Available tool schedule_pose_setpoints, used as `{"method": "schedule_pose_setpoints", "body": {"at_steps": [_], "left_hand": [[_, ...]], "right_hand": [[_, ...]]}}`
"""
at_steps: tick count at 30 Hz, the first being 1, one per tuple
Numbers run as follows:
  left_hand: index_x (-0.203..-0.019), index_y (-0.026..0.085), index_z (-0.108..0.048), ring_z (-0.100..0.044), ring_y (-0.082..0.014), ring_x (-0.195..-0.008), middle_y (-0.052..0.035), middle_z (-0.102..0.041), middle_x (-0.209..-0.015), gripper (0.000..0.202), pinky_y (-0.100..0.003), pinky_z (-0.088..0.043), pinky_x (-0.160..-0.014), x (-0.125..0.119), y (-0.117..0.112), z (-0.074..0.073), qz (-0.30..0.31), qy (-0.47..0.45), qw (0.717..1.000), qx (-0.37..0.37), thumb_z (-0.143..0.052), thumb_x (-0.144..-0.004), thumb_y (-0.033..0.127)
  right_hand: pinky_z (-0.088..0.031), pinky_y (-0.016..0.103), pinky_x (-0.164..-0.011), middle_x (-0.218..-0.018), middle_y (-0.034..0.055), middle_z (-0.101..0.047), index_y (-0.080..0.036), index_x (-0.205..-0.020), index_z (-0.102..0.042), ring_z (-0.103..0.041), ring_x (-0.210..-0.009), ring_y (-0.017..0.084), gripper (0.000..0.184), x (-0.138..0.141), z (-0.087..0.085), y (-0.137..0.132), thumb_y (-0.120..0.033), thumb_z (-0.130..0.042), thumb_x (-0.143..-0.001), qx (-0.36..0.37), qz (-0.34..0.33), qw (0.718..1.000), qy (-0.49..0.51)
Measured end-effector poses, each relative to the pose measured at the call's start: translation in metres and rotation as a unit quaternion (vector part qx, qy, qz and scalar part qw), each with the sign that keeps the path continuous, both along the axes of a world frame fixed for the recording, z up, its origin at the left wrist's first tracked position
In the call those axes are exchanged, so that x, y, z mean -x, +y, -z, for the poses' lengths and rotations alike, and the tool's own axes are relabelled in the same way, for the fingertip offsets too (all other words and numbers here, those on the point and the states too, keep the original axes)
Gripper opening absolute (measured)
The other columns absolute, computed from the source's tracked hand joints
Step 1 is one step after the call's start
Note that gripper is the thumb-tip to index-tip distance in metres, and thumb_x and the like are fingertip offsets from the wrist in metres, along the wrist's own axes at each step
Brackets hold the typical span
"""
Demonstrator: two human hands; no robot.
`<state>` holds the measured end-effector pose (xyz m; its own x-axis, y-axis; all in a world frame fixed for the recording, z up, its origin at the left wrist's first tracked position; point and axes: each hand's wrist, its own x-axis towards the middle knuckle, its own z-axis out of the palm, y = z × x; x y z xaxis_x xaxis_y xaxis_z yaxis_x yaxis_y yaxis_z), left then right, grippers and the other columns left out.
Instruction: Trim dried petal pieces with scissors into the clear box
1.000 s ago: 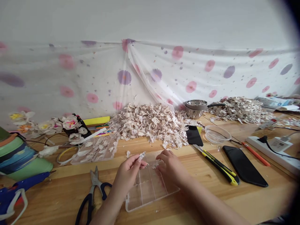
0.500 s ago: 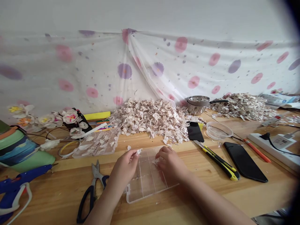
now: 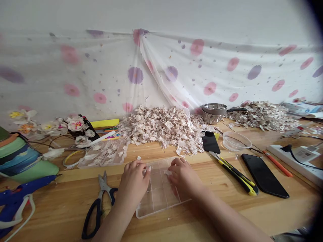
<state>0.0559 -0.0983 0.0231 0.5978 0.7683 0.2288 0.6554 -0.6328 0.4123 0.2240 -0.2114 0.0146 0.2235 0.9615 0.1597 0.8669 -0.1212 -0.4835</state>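
Observation:
A clear plastic compartment box lies on the wooden table in front of me. My left hand rests at its left edge, fingers curled, pinching a small white petal scrap. My right hand is over the box's far right part, fingers bent onto a small white petal piece. A big heap of pale petals lies just behind the box.
Black-handled scissors lie left of the box, a blue glue gun further left. A second clear tray of petals, fabric flowers, a yellow-black knife, a black phone, a clear bowl, steel bowls and a power strip surround it.
My left hand has come down and in towards the box's left edge with its scrap. The right hand stays over the box. The view has tilted slightly.

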Motion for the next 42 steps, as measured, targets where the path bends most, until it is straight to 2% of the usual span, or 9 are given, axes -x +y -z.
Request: {"method": "schedule_pose_setpoints", "body": {"at_steps": [4,12,18,23,27,31,35,39,42], "left_hand": [[-0.087,0.014,-0.068,-0.052,-0.0309,-0.103,-0.0125,-0.062,-0.104,0.024,-0.046,-0.042,-0.093,0.0,-0.001,0.002,0.006,-0.003,1.0,-0.026,-0.047,-0.089,0.025],[-0.087,0.017,-0.063,-0.057,-0.0265,-0.098,-0.0093,-0.064,-0.098,0.02,-0.044,-0.048,-0.089,-0.004,-0.006,-0.001,0.074,-0.071,0.993,-0.059,-0.044,-0.088,0.02],[-0.121,0.014,-0.043,-0.06,-0.0251,-0.099,-0.0131,-0.06,-0.107,0.036,-0.039,-0.053,-0.083,-0.009,-0.028,-0.003,0.089,-0.117,0.98,-0.137,-0.046,-0.086,0.018],[-0.112,0.018,-0.043,-0.062,-0.0275,-0.093,-0.0125,-0.061,-0.103,0.033,-0.038,-0.053,-0.076,-0.013,-0.04,0.004,0.101,-0.08,0.962,-0.239,-0.055,-0.082,0.022],[-0.105,0.018,-0.044,-0.062,-0.0254,-0.086,-0.0108,-0.061,-0.099,0.022,-0.034,-0.052,-0.07,-0.014,-0.044,0.004,0.105,-0.069,0.961,-0.245,-0.053,-0.085,0.023],[-0.096,0.021,-0.047,-0.062,-0.0233,-0.083,-0.0081,-0.06,-0.098,0.005,-0.032,-0.049,-0.066,-0.014,-0.048,0.0,0.097,-0.059,0.974,-0.194,-0.044,-0.093,0.024],[-0.096,0.021,-0.049,-0.062,-0.0219,-0.082,-0.0071,-0.058,-0.103,0.009,-0.031,-0.048,-0.066,-0.015,-0.048,-0.002,0.104,-0.06,0.987,-0.109,-0.041,-0.093,0.02],[-0.098,0.022,-0.051,-0.061,-0.0194,-0.08,-0.0061,-0.056,-0.103,0.017,-0.031,-0.047,-0.067,-0.016,-0.047,-0.003,0.113,-0.105,0.988,0.033,-0.035,-0.096,0.027],[-0.091,0.021,-0.052,-0.058,-0.0195,-0.088,-0.0057,-0.056,-0.098,0.022,-0.032,-0.046,-0.078,-0.018,-0.044,-0.004,0.127,-0.172,0.965,0.154,-0.034,-0.096,0.033]], "right_hand": [[-0.041,0.04,-0.088,-0.093,0.0108,-0.061,-0.017,-0.074,-0.073,-0.051,-0.094,0.025,0.019,0.001,-0.003,-0.001,-0.012,-0.056,-0.083,-0.015,-0.003,1.0,0.028],[-0.046,0.032,-0.076,-0.09,0.0086,-0.061,-0.014,-0.086,-0.073,-0.058,-0.08,0.018,0.015,0.004,-0.001,0.001,-0.017,-0.058,-0.082,-0.072,0.033,0.971,0.227],[-0.049,0.029,-0.068,-0.083,0.0044,-0.062,-0.016,-0.075,-0.069,-0.061,-0.072,0.016,0.022,0.006,-0.008,-0.001,-0.035,-0.06,-0.082,-0.083,0.044,0.913,0.397],[-0.048,0.029,-0.07,-0.083,0.0037,-0.063,-0.018,-0.072,-0.069,-0.06,-0.076,0.017,0.025,0.008,-0.012,-0.002,-0.042,-0.066,-0.077,-0.096,0.048,0.884,0.454],[-0.048,0.031,-0.075,-0.086,0.004,-0.062,-0.019,-0.069,-0.069,-0.059,-0.08,0.018,0.027,0.01,-0.013,-0.003,-0.045,-0.067,-0.075,-0.101,0.045,0.877,0.467],[-0.049,0.031,-0.073,-0.083,0.0028,-0.061,-0.02,-0.075,-0.069,-0.059,-0.08,0.018,0.022,0.013,-0.012,-0.004,-0.042,-0.069,-0.073,-0.098,0.039,0.866,0.489],[-0.049,0.027,-0.061,-0.079,0.0016,-0.061,-0.021,-0.082,-0.066,-0.058,-0.073,0.017,0.024,0.015,-0.011,-0.005,-0.042,-0.07,-0.073,-0.081,0.029,0.852,0.517],[-0.047,0.026,-0.057,-0.084,0.0027,-0.061,-0.02,-0.085,-0.066,-0.058,-0.074,0.017,0.025,0.016,-0.014,-0.006,-0.044,-0.067,-0.075,-0.079,0.016,0.858,0.508],[-0.046,0.025,-0.055,-0.082,0.0022,-0.059,-0.02,-0.082,-0.066,-0.057,-0.071,0.016,0.026,0.016,-0.016,-0.006,-0.046,-0.063,-0.079,-0.094,0.019,0.866,0.49]]}}
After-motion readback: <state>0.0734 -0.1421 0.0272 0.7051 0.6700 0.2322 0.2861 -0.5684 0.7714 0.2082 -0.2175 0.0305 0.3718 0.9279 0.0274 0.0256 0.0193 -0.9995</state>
